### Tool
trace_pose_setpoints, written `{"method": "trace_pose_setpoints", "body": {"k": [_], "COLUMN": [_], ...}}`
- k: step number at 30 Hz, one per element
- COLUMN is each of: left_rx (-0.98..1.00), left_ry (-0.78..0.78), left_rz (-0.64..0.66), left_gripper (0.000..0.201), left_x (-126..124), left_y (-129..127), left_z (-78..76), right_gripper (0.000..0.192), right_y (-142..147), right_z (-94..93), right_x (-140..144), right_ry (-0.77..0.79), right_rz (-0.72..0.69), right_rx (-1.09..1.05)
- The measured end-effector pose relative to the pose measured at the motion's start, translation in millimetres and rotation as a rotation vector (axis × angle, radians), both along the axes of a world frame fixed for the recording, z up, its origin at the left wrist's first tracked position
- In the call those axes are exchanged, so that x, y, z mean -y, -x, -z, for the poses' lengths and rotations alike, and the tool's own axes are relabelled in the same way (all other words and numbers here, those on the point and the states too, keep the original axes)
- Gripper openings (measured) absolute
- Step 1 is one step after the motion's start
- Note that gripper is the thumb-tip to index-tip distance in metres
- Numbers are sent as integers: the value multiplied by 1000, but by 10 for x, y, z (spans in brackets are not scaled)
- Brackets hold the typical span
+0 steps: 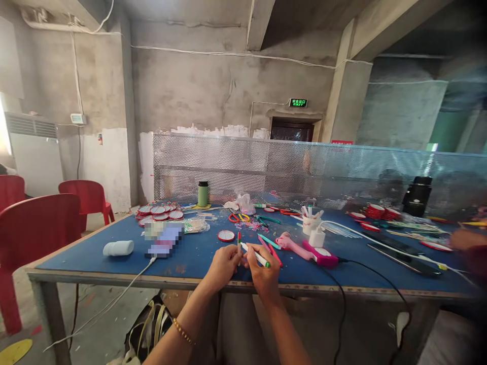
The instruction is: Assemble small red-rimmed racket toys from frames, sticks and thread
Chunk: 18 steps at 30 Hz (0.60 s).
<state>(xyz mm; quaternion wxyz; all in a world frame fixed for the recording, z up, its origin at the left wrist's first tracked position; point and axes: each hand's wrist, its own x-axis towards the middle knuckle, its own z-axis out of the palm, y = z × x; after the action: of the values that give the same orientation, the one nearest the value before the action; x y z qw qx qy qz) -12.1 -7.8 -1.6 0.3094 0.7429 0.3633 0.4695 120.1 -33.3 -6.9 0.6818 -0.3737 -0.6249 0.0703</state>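
Note:
My left hand (223, 265) pinches a thin red and green stick (239, 242) that stands upright above the blue table (95, 251). My right hand (262, 274) grips a white marker with a green cap (255, 255), its tip close to the stick. Both hands hover just over the table's front edge. A small round red-rimmed disc (226, 235) lies just beyond them. Loose red and green sticks (269, 245) lie to the right of my hands.
A pink glue gun (306, 248) with a black cord lies to the right, by a white cup of sticks (309, 223). Red discs (160, 212), a green bottle (203, 194), scissors (239, 218), a white bottle (118, 248) and a phone (165, 241) sit left. Another person's hand (466, 238) rests far right. Red chairs (38, 228) stand left.

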Motion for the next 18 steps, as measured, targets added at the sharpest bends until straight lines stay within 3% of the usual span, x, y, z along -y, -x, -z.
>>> {"method": "trace_pose_setpoints", "body": {"k": [18], "left_rx": [-30], "left_ry": [12], "left_rz": [-25], "left_gripper": [32], "left_x": [16], "left_y": [3], "left_z": [-21], "right_gripper": [21], "right_y": [5], "right_z": [-9], "right_x": [6], "right_ry": [1], "right_rz": [-21], "right_rx": [40]}}
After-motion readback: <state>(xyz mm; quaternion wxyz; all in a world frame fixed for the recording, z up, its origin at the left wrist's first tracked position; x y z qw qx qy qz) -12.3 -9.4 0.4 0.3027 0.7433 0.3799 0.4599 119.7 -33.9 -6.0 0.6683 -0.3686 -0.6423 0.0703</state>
